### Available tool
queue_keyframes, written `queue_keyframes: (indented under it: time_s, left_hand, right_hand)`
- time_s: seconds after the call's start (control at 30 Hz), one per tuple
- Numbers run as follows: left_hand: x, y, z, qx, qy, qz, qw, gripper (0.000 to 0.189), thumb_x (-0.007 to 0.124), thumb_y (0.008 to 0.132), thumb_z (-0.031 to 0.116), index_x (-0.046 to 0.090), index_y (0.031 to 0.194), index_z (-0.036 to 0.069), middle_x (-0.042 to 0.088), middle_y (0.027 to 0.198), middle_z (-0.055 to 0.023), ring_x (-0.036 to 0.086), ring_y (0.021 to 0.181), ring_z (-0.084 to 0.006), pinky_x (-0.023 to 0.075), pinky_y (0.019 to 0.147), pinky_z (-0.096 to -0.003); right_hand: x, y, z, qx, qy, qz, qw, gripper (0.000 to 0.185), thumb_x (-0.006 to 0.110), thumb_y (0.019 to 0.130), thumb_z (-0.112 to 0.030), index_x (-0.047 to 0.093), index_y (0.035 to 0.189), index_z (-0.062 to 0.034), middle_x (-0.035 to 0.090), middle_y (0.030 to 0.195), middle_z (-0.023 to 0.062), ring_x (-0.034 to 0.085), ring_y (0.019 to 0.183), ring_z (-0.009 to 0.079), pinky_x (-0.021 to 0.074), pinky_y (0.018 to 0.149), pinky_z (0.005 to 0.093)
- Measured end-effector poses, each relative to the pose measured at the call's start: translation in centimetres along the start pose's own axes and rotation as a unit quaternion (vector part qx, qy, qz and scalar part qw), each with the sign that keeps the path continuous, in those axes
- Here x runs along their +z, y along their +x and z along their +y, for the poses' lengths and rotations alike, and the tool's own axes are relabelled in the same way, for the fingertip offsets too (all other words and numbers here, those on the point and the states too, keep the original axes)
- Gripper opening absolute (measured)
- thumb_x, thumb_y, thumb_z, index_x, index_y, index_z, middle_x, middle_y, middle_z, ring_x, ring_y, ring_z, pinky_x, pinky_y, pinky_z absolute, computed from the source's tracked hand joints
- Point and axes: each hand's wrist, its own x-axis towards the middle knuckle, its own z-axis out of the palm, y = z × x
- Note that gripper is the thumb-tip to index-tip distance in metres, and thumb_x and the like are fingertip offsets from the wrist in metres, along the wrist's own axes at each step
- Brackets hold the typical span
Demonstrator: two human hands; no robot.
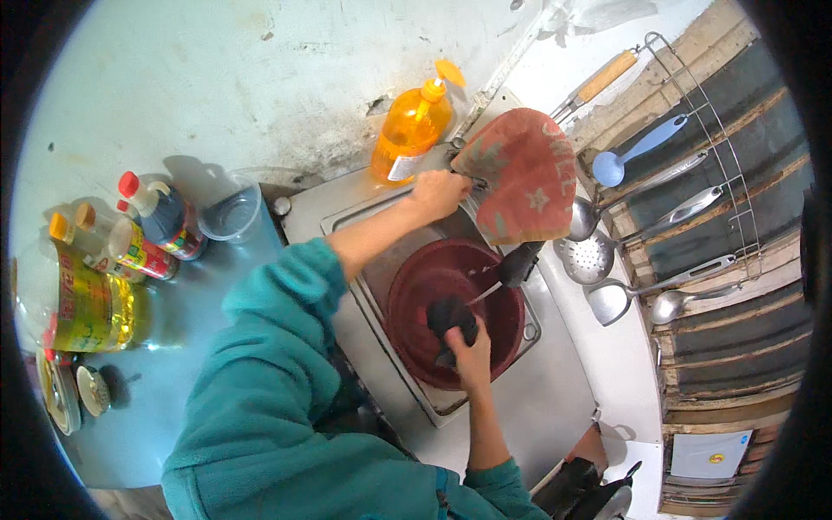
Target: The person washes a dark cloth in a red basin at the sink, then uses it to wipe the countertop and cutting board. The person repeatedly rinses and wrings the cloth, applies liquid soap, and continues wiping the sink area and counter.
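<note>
My left hand (443, 194) is curled at a dark faucet handle (480, 184), partly hidden by a red patterned fabric cover (530, 175) over the faucet. From the black faucet nozzle (519, 265), a thin stream of water falls into a dark red plastic basin (403, 286), set in the stainless steel sink (374, 260). Inside the basin, my right hand (473, 354) grips a dark, bunched item (448, 320), perhaps a cloth or scrubber, under the stream. The fingers beneath it are hidden.
An orange pump bottle (411, 133) stands behind the sink. On the left counter are sauce bottles (170, 221), a cooking oil jug (91, 299) and a clear plastic container (237, 208). Several ladles and spatulas (608, 302) hang from a wire rack (721, 130) at the right.
</note>
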Motion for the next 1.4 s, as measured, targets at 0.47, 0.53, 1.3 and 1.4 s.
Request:
queue_keyframes:
  time_s: [0.47, 0.53, 1.3, 1.4]
  left_hand:
    - [-18.6, 8.4, -6.1, 0.153, 0.115, 0.107, 0.976, 0.028, 0.052, 0.084, 0.016, 0.059, 0.111, 0.011, 0.057, 0.115, -0.0113, 0.052, 0.106, -0.0298, 0.0416, 0.092, -0.0387]
    - [-17.9, 8.7, -6.5, 0.162, 0.111, 0.082, 0.977, 0.03, 0.053, 0.084, 0.014, 0.057, 0.113, 0.01, 0.056, 0.116, -0.0117, 0.051, 0.107, -0.0302, 0.0413, 0.093, -0.0383]
    - [-15.4, 7.5, -7.1, 0.217, 0.133, 0.09, 0.963, 0.036, 0.039, 0.086, 0.01, 0.047, 0.122, 0.008, 0.045, 0.13, -0.009, 0.057, 0.099, -0.0322, 0.0468, 0.085, -0.0389]
    - [-15.1, 7.3, -7.2, 0.215, 0.123, 0.088, 0.965, 0.036, 0.038, 0.087, 0.011, 0.047, 0.122, 0.01, 0.044, 0.132, -0.0088, 0.055, 0.101, -0.0318, 0.0467, 0.085, -0.038]
  right_hand:
    - [4.4, 13.7, -11.7, -0.086, 0.192, -0.032, 0.977, 0.033, 0.047, 0.092, -0.028, 0.057, 0.082, 0.0016, 0.052, 0.075, -0.0004, 0.045, 0.07, 0.0125, 0.0386, 0.066, 0.0284]
    - [4.8, 14.7, -12.7, -0.044, 0.313, -0.078, 0.945, 0.033, 0.045, 0.092, -0.033, 0.057, 0.098, -0.0019, 0.058, 0.093, 0.0035, 0.052, 0.085, 0.0171, 0.0408, 0.078, 0.0368]
    - [9.4, 26.7, -16.0, 0.093, 0.508, -0.131, 0.847, 0.045, 0.021, 0.095, -0.036, 0.049, 0.113, -0.0056, 0.056, 0.111, 0.013, 0.052, 0.104, 0.028, 0.0365, 0.096, 0.0463]
    - [9.5, 27.3, -15.9, 0.094, 0.507, -0.12, 0.848, 0.046, 0.019, 0.096, -0.037, 0.05, 0.109, -0.0062, 0.058, 0.104, 0.0137, 0.054, 0.099, 0.0293, 0.0395, 0.093, 0.0474]
